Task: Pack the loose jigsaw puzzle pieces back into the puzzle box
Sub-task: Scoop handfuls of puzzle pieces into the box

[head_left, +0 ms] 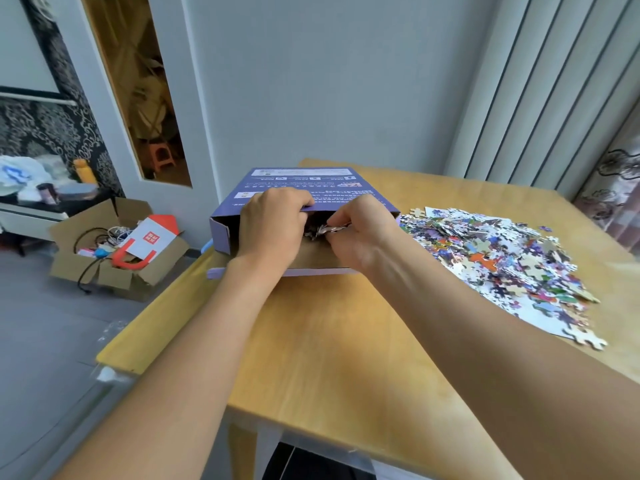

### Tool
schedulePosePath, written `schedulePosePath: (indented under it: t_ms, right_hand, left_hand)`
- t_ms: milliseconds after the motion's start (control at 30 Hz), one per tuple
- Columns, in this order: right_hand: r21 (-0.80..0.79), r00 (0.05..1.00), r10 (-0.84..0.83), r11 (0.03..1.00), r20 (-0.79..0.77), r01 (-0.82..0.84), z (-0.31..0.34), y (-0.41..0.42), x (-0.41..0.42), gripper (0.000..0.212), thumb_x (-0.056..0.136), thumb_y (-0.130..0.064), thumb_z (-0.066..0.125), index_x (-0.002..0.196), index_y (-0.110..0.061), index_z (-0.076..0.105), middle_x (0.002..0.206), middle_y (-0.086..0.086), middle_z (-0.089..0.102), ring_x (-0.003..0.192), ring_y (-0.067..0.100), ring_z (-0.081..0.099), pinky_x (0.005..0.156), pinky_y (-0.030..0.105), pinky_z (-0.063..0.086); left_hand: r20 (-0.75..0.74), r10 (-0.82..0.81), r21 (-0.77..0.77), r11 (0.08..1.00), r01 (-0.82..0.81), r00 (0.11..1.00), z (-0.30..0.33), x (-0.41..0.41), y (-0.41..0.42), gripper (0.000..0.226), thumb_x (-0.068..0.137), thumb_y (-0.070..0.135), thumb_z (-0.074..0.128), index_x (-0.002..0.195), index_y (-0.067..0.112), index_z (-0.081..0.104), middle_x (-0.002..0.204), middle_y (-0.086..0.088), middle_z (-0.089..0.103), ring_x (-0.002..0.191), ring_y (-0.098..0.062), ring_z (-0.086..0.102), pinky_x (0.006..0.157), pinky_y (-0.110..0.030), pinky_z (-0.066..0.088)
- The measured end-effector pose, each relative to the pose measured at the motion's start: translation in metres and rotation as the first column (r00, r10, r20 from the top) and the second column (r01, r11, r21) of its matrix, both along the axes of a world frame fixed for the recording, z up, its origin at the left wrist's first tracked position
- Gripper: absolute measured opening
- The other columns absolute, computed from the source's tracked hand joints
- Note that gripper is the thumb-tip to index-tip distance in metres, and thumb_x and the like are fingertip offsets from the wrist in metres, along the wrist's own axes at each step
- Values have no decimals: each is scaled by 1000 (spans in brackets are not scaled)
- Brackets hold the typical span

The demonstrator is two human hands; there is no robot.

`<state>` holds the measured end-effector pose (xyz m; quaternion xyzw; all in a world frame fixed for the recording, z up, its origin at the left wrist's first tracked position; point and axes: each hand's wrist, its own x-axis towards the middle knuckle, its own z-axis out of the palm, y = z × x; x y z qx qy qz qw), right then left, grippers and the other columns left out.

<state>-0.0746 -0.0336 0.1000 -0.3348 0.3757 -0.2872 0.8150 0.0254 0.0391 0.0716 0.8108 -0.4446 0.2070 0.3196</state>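
Head view looks down on a purple puzzle box (304, 188) lying at the far left part of a wooden desk (329, 341), its printed face up and its open mouth turned toward the person. Holding the upper panel by its near edge, the left hand (273, 230) has its fingers curled over the lip and is closed on the cardboard; judged from the pose, this lifts the panel so the mouth stays wide enough to feed through. At that mouth, just right of the left hand, the right hand (360, 237) is pinched shut around a small clutch of puzzle pieces (323, 230), which sits in the opening over the brown inner floor of the box. How many pieces already lie deeper inside cannot be told, since the interior is dark. Right of the box, the bulk of the work remains: a broad heap of loose jigsaw pieces (498, 258) spread across the desk, resting partly on a white sheet (540, 320), with a few strays beyond its edges. The heap lies close beside the box, likely so the right hand can shuttle handfuls across a short reach. Left of the box, on the floor, stands a cardboard carton (114, 247) holding a red-and-white bag.
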Motion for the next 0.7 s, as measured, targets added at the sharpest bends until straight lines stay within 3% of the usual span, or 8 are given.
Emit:
schedulePosePath:
  t_ms: [167,267,333,367,400,467,600,700]
  right_hand:
    - [-29,998,24,999,50,-22,4,1,-17,29,82,15,44,96,-1,64,101,10,61,82,23,57,69,24,47]
    - [-107,997,57,993,48,-52,-5,-7,-31,37,86,10,46,119,3,61,120,6,60,97,11,55,84,20,42]
    - [-221,993,92,970,-71,-105,-12,-11,-40,22,87,7,48,104,1,62,115,5,54,95,16,49,87,22,35]
    - [-272,987,107,953,-122,-137,-13,-11,-43,15,87,9,48,91,0,58,109,8,50,92,23,46,80,29,35]
    - [-309,982,112,938,-154,-155,-13,-12,-45,15,87,12,46,85,-1,53,106,12,46,92,26,42,82,34,34]
    - [-339,982,72,932,-177,-129,-13,-13,-45,18,85,15,45,85,-3,49,97,12,42,92,25,36,86,31,30]
    - [-271,995,-42,962,-88,16,-10,-7,-36,23,88,18,44,87,-5,49,83,2,43,81,15,41,64,19,32]
    - [-297,996,-19,955,-83,-7,-9,-3,-39,25,91,17,42,98,-5,50,86,3,44,73,12,40,63,13,32]
  left_hand:
    - [-21,-9,-12,1000,9,1000,9,-3,3,26,87,10,61,104,23,76,102,-6,75,101,-36,63,79,-40,49]
    - [-34,-1,-14,1000,1,999,11,-1,4,25,88,11,62,104,25,76,102,-5,75,101,-35,64,79,-39,50]
    - [-39,1,-15,1000,-2,999,12,-1,5,25,88,12,63,104,25,76,103,-5,75,101,-34,64,79,-38,50]
    - [-36,0,-15,1000,0,999,12,-2,5,24,88,12,63,105,25,76,103,-5,75,101,-34,64,78,-38,50]
    - [-32,-2,-15,1000,1,999,12,-3,4,24,89,12,63,105,25,76,103,-5,75,101,-34,64,78,-38,49]
    - [-27,-4,-5,1000,4,1000,11,-5,3,24,89,12,63,106,24,76,104,-4,75,102,-34,64,78,-37,48]
    - [-25,-6,8,1000,6,1000,9,-9,-1,23,89,13,63,104,24,75,103,-4,74,100,-34,64,78,-37,49]
    - [-28,-11,21,1000,12,1000,8,-13,-4,22,89,13,63,104,25,75,103,-3,74,100,-34,64,78,-38,50]
